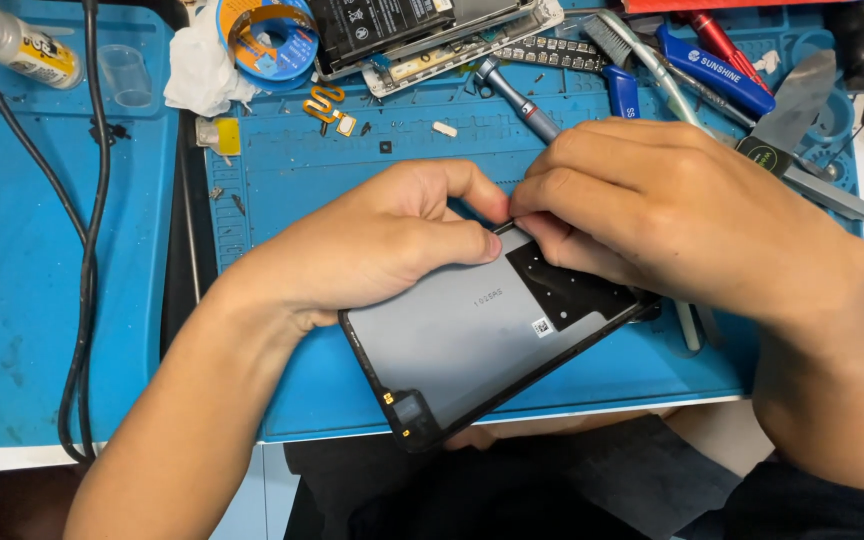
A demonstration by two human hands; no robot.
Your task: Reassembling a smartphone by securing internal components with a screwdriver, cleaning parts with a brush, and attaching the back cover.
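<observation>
A phone back panel (462, 335), grey inside with a black patch and a dark rim, lies tilted on the blue work mat (592, 375), its near corner over the mat's front edge. My left hand (372, 245) grips the panel's left upper edge, thumb on the inner face. My right hand (672, 215) rests on the panel's upper right part, fingertips pinching at the top edge next to my left index finger. What the fingertips pinch is hidden.
Behind the hands lie a screwdriver (517, 100), tweezers (812, 185), blue tools (712, 70), a brush (622, 45), an opened phone body (412, 30), a tape roll (267, 40) and white tissue (197, 70). A black cable (92, 250) crosses a second blue mat (22, 280) at left.
</observation>
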